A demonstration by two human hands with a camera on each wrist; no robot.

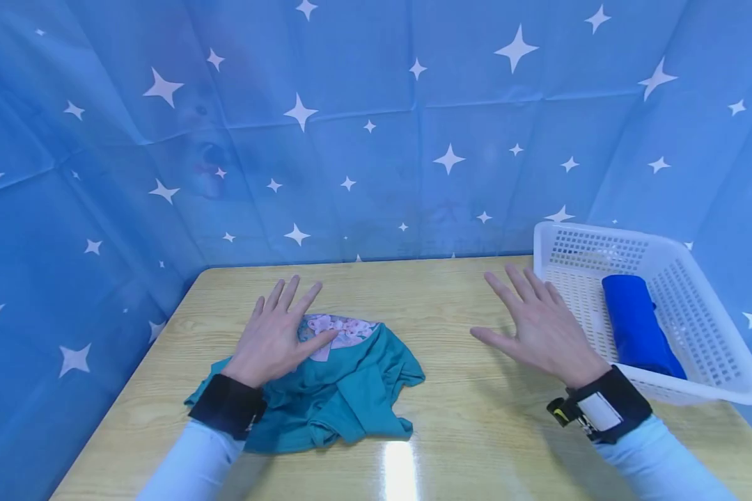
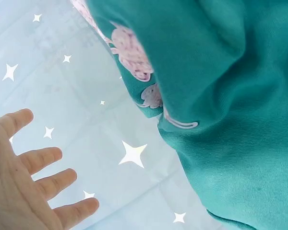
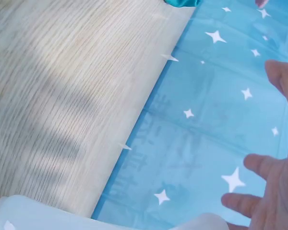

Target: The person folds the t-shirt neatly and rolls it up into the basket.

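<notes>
A crumpled teal garment (image 1: 345,400) with a pale floral print part (image 1: 345,328) lies on the left half of the wooden table. My left hand (image 1: 276,341) is over its left side with fingers spread, holding nothing; the left wrist view shows the fingers apart from the teal cloth (image 2: 230,120). To the right, my right hand (image 1: 542,327) has its fingers spread above the table beside the basket and holds nothing. A rolled blue cloth (image 1: 642,327) lies inside the white plastic basket (image 1: 721,299).
The basket stands at the table's right side, its near corner close to my right wrist. Behind the wooden table (image 1: 451,417) hangs a blue curtain (image 1: 376,188) with white stars, which also runs down the left side. Both wrists wear black straps.
</notes>
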